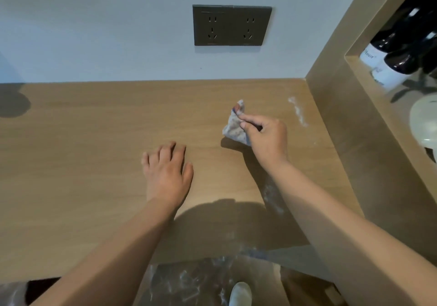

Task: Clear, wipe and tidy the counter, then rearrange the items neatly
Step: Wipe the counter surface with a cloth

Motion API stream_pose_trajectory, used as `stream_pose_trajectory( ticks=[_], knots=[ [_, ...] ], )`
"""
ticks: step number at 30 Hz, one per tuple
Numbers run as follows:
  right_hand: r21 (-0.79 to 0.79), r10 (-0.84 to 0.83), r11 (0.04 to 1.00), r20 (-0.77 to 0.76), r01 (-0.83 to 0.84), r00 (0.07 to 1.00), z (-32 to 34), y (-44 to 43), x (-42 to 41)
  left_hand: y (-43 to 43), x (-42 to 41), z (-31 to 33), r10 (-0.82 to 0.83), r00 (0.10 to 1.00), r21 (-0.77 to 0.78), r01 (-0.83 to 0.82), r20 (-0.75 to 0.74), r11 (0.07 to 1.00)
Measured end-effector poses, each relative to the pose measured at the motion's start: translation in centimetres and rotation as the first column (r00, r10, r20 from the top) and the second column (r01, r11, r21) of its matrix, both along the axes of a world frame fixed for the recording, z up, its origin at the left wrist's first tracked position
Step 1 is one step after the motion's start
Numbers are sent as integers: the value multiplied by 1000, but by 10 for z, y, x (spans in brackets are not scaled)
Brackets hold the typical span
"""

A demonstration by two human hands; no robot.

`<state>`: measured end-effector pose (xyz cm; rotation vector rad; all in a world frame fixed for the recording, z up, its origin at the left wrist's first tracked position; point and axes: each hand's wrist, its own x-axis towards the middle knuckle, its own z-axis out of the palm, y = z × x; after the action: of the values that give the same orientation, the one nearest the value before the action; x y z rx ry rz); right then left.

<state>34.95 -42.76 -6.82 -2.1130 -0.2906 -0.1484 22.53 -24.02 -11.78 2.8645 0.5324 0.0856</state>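
Observation:
The wooden counter (94,152) fills the middle of the head view. My right hand (267,135) pinches a small crumpled patterned cloth (234,126) just above the counter, right of centre. My left hand (166,166) rests flat on the counter with fingers spread, holding nothing. A streak of white powder (298,111) lies on the counter near the right side wall, beyond the cloth. Fainter white smears (272,195) show beside my right forearm.
A dark double wall socket (232,25) sits above the counter. At the right, a wooden side panel (343,116) frames a niche with dark bottles (399,55) and a white appliance (424,121). A clear plastic bag (201,279) lies below the counter's front edge.

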Motion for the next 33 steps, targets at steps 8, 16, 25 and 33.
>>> stream_pose_trajectory(
  ticks=[8,16,25,33],
  knots=[
    [-93,80,993,46,-75,996,-4,22,97,-3,16,-7,29,999,17,-30,38,999],
    [-192,135,974,49,-124,990,-22,45,160,-2,20,-7,9,991,3,-10,137,1000],
    [-366,284,891,-12,-269,959,-47,51,178,0,19,-9,-2,991,10,0,135,1000],
    [-386,284,878,-57,-284,957,-52,29,152,0,19,-8,12,995,0,-12,103,1000]
  ],
)
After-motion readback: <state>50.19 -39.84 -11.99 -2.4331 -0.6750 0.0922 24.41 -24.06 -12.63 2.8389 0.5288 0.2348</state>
